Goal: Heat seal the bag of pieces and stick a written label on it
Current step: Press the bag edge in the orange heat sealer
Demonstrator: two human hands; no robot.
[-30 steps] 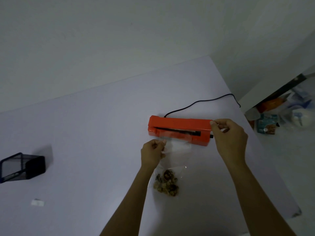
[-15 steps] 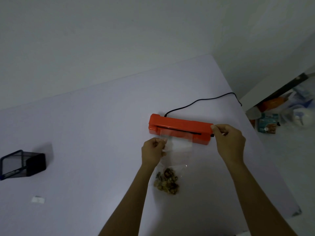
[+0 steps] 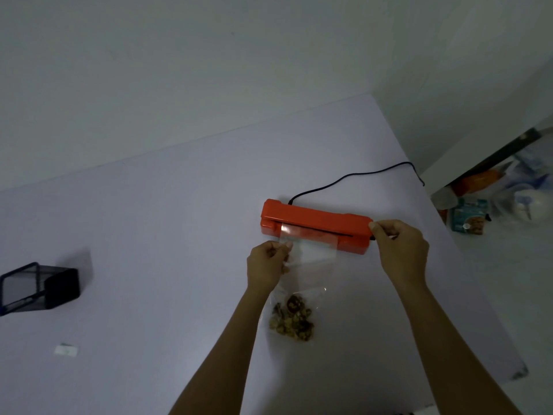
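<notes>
A person is working at a pale table, seen from a camera on their head looking down at two bare forearms. The sealing step appears to be in hand: a clear plastic bag is lying flat on the table just in front of the person, with its open mouth reaching up into the slot of an orange heat sealer and its brown pieces bunched at the near, closed end. The left hand is pinching the left edge of the bag near the mouth, fingers curled around the film. The right hand is curled at the right end of the sealer, thumb and fingertips touching its corner; whether it is also pinching the bag's right edge cannot be told. The sealer's lid seems to be nearly down over the film. Judging from this, the next move is calling for the mouth to be pulled flat and straight across the slot, then for the lid to be pressed down firmly, keeping the pieces well back from the seam. A black cord is trailing from the sealer's far side toward the table's right edge. Far to the left, a black mesh holder is lying tipped over, and nearer the person a small white label is waiting, not yet used. Beyond the table a plain pale wall is rising; to the right, on the floor, blurred packets and bags are cluttering a corner.
</notes>
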